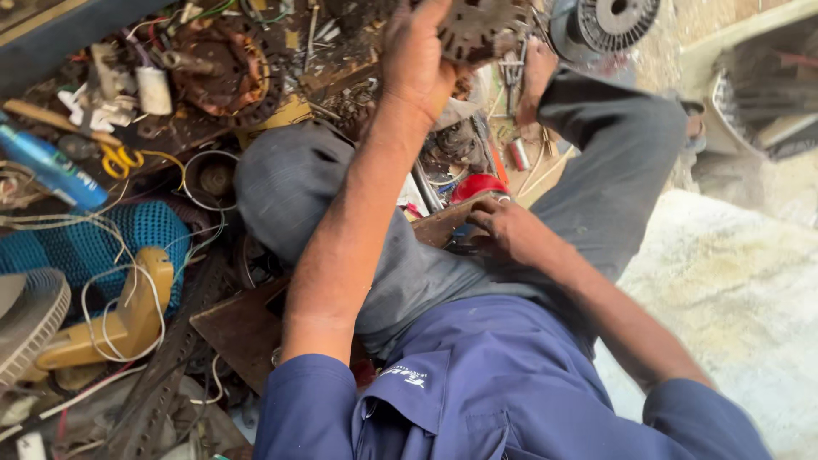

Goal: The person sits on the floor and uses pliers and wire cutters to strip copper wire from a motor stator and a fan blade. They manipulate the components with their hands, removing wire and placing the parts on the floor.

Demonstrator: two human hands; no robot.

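Head view: left hand raised, grip clenched on a round slotted metal disc at top edge. Right hand low by knee, touching a wooden board; grip state can't tell. Red cap just beside.

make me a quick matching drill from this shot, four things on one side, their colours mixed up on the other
Things:
1. scissors handles
2. bottle
3. round cap near the right hand
4. toothed disc in the left hand

Colours:
A. red
B. rusty brown
C. yellow
D. blue

Pairs: 1-C, 2-D, 3-A, 4-B
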